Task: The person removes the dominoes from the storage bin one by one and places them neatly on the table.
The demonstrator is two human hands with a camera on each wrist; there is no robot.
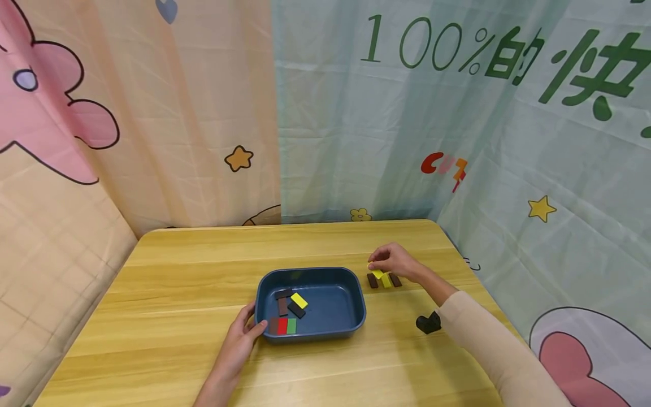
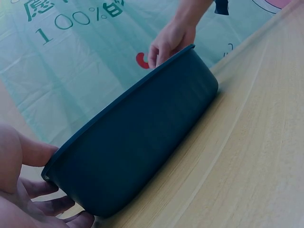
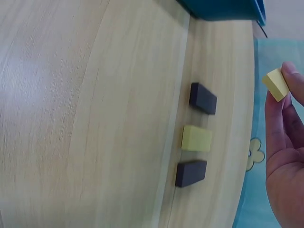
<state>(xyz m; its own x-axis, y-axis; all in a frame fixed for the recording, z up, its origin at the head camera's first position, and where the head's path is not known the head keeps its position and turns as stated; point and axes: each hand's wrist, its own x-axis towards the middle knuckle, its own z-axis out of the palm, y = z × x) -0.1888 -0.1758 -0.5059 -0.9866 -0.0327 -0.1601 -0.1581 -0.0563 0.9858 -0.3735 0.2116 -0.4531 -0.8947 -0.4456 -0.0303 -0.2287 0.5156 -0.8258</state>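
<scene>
The right hand point(image 1: 394, 261) pinches a yellow block point(image 3: 277, 84) between fingertips, just above a row of three blocks on the table point(image 1: 178, 271): dark point(image 3: 203, 98), yellow point(image 3: 196, 138), dark point(image 3: 190, 173). That row lies at 3 o'clock from the blue tray point(image 1: 351, 294). The left hand point(image 1: 239, 342), fingers relaxed, touches the tray's 7 o'clock corner. Several blocks lie inside the tray, toward 8 o'clock.

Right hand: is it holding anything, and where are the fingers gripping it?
Yes. The right hand pinches a small yellow block by one end between its fingers, lifted above three blocks lying on the table.
</scene>
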